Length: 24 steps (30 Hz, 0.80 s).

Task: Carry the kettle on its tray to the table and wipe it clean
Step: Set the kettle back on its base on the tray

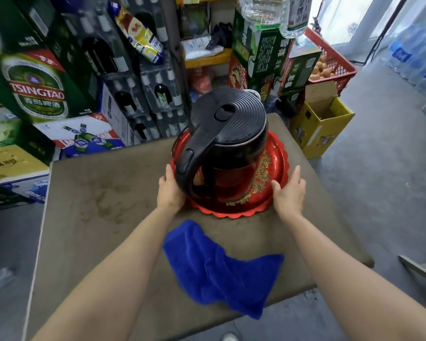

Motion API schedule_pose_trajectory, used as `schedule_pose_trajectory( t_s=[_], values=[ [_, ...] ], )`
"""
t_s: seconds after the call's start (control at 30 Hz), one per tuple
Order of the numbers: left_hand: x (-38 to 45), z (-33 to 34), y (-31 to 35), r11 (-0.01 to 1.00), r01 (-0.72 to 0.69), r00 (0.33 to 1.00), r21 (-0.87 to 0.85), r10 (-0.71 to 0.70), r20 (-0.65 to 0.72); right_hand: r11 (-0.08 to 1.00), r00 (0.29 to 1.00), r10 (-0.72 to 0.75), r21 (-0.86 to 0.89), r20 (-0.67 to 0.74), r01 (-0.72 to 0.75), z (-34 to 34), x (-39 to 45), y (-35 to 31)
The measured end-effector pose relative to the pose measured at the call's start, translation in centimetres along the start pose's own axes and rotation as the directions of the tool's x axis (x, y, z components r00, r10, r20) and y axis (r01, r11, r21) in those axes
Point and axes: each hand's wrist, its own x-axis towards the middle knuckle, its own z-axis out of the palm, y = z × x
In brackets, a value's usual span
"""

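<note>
Both hands rest open against the red tray (268, 168), the left hand (170, 190) at its left rim, the right hand (289, 190) at its right rim, fingers loose rather than clamped. Nearer than the tray, a blue cloth (221, 269) droops over the table (96, 205) edge. The black kettle (228, 139) stands upright on the tray. Beyond the tray, beer cartons (38, 87) are stacked.

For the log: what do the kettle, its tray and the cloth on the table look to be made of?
Kettle: likely black plastic with a ribbed, satin lid and a thin metal band below it.
Red tray: glossy, gold-patterned, scalloped rim; lacquered metal or plastic, cannot tell.
Blue cloth: soft, fuzzy pile, probably microfibre.
</note>
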Motion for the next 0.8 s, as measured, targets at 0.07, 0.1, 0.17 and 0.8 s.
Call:
schedule_pose_trajectory(
  t_s=[0.07, 0.1, 0.17, 0.8],
  values=[
    [0.8, 0.2, -0.1, 0.998, -0.009, 1.0, -0.068, 0.009, -0.002, 1.0, 0.998, 0.016, 0.022, 0.053, -0.017, 0.7, 0.4, 0.1],
    [1.1, 0.2, -0.2, 0.997, 0.009, 1.0, -0.081, -0.009, 0.002, 0.999, 0.997, 0.022, 0.036, 0.068, -0.025, 1.0, 0.5, 0.1],
    [1.2, 0.0, 0.0, 0.997, 0.025, 1.0, -0.068, -0.024, 0.01, 0.995, 0.997, 0.042, 0.086, 0.065, -0.048, 1.5, 0.5, 0.1],
    [-3.5, -12.9, -14.3, 0.952, 0.124, 0.92, -0.279, -0.215, -0.327, 0.982, 0.931, -0.158, 0.149, 0.328, 0.114, 16.4, -7.0, -9.8]
  ],
)
